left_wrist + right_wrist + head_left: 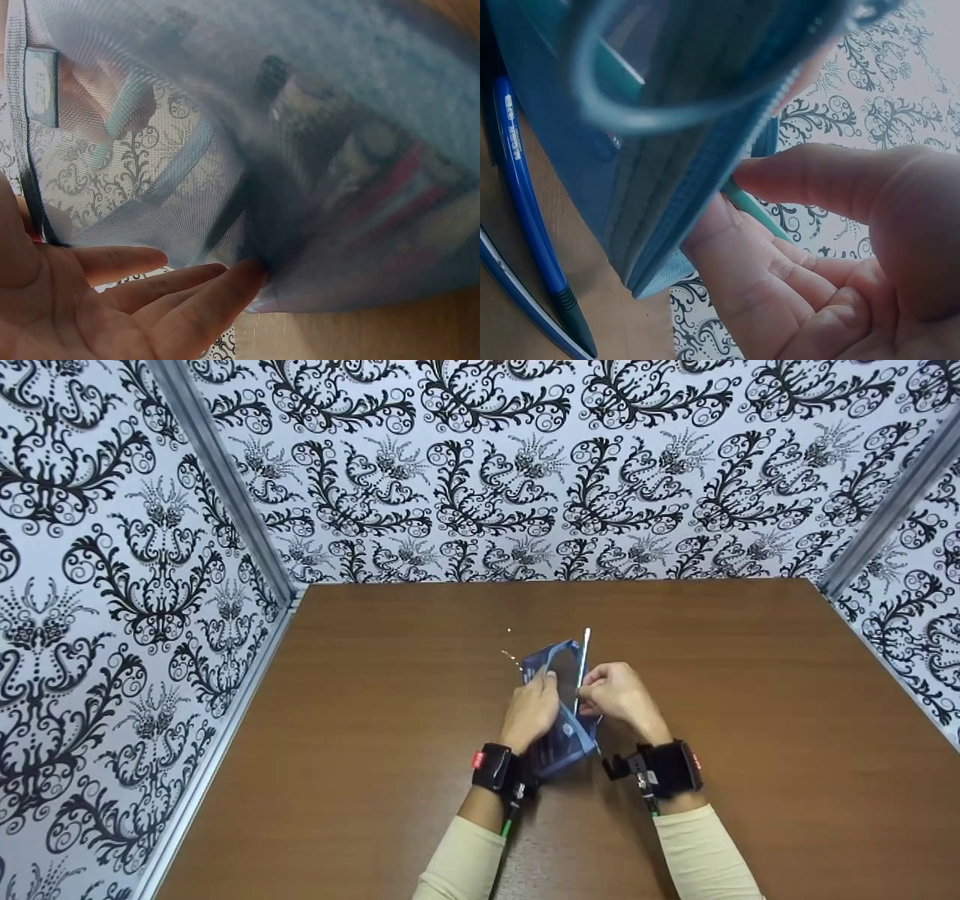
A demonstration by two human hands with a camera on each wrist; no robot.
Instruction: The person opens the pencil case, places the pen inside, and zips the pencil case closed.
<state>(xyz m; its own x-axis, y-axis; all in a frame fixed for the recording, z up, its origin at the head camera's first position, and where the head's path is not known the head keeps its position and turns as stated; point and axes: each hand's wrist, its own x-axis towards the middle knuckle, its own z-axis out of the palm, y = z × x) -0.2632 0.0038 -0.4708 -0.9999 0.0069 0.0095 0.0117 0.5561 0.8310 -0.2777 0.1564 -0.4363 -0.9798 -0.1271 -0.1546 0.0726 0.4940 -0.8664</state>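
A blue mesh zip pouch (555, 750) is held tilted above the table, its zipped mouth spread apart. My left hand (531, 711) grips its left rim; in the left wrist view the fingers (202, 311) lie against the mesh. Blurred contents, some with red stripes (397, 176), show through it. At the mouth, my right hand (619, 694) pinches a long thin strip (583, 656) that stands upright. It looks green (757, 210) in the right wrist view, between thumb and fingers. Its lower end is hidden by the hand and pouch.
Beside the pouch, in the right wrist view, are a blue pen (529, 195) and a curved blue-and-white piece (525, 296). The brown wooden table (360, 720) meets patterned walls (487, 472) at the back and sides. Small light spots (512, 657) lie left of the pouch.
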